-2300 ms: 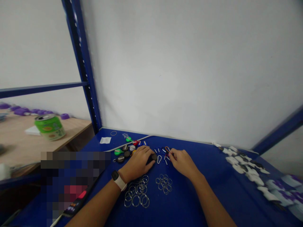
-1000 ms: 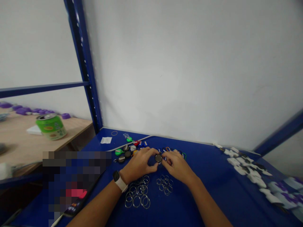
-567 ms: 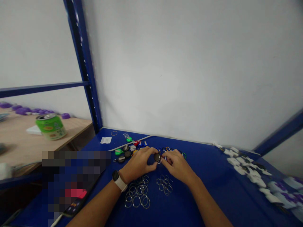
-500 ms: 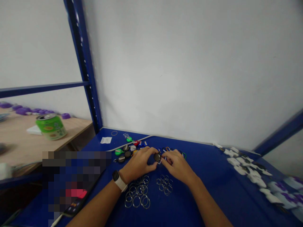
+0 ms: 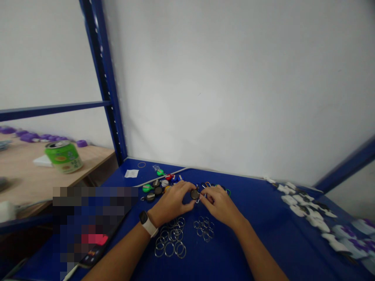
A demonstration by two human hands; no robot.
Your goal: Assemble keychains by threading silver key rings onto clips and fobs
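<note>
My left hand (image 5: 175,197) holds a round black badge reel (image 5: 194,194) between thumb and fingers, above the blue table. From the right, my right hand (image 5: 218,201) pinches at the reel's edge, where a small shiny metal part shows; what exactly those fingertips grip is too small to make out. Left of the hands lies a pile of badge reels (image 5: 158,190), some black, others green, red and blue. Coloured carabiners (image 5: 228,192) lie behind my right hand, partly hidden. Closer to me are large key rings (image 5: 169,249) and a group of smaller key rings (image 5: 208,235).
White packets with dark items (image 5: 313,218) run along the table's right side. A phone (image 5: 93,255) lies at left, partly pixelated. A green can (image 5: 63,157) stands on the wooden table beyond the blue post (image 5: 108,86). A paper slip (image 5: 131,173) lies at back left.
Almost nothing differs. Both hands stay in the same place around the black badge reel, with only a very slight shift of the view.
</note>
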